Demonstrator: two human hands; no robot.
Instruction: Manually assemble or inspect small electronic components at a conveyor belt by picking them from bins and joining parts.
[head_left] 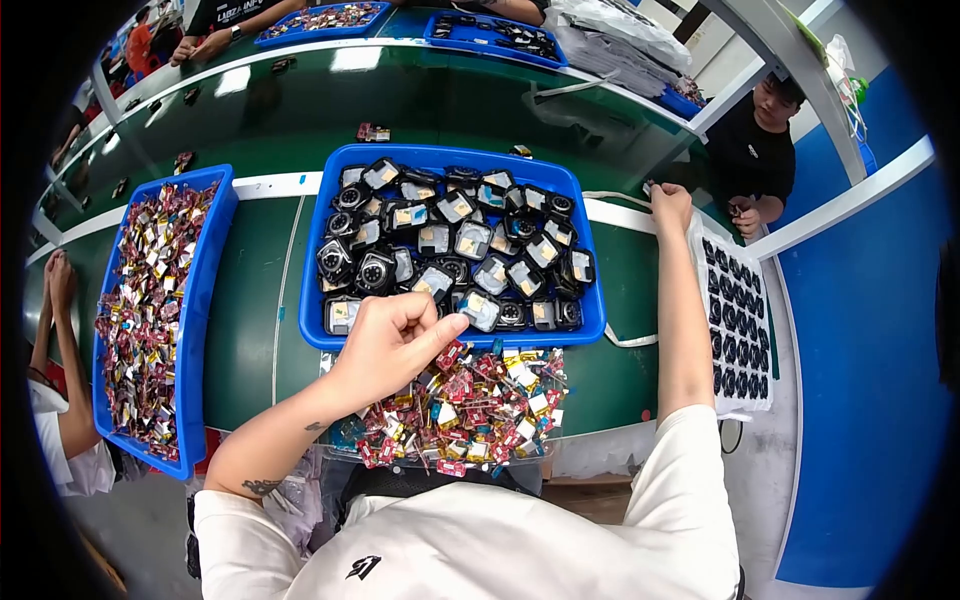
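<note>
While holding right hand (673, 208) narrowed at one o'clock, held left hand (388, 345) curled by blue rectangular plastic tray (548, 340), probably central for reach; couldn't tell either's contents.

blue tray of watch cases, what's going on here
A person in a white T-shirt is at a green bench. The left hand is curled over the near edge of the blue tray, which is full of watch cases. The right hand is stretched forward on the right. Whether either holds anything can't be made out. Small red and yellow parts lie heaped in front of the person.
</note>
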